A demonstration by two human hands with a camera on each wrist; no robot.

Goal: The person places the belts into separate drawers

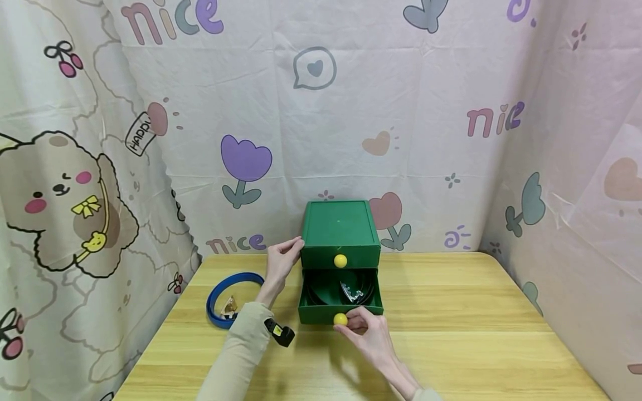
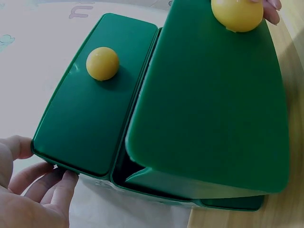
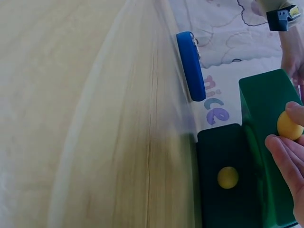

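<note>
A green drawer cabinet (image 1: 338,223) stands on the table with its middle drawer (image 1: 308,315) pulled out. Inside that drawer lie a dark curved band (image 1: 370,289) and a shiny silver piece (image 1: 353,293). My right hand (image 1: 372,338) pinches the drawer's yellow knob (image 1: 340,319) between thumb and fingers. At the cabinet's upper left front corner, my left hand (image 1: 282,264) grips the side; in the left wrist view its thumb (image 2: 19,146) is at the top edge and the fingertips (image 2: 66,183) bend against the side wall. The top drawer (image 2: 80,114) is closed.
Left of the cabinet, a blue round rim (image 1: 213,295) surrounds a small gold-coloured item (image 1: 229,307), partly behind my left forearm. A bottom drawer (image 3: 223,156) with its own yellow knob sits under the pulled-out one. Printed curtains (image 1: 321,133) stand behind the wooden table (image 1: 451,312).
</note>
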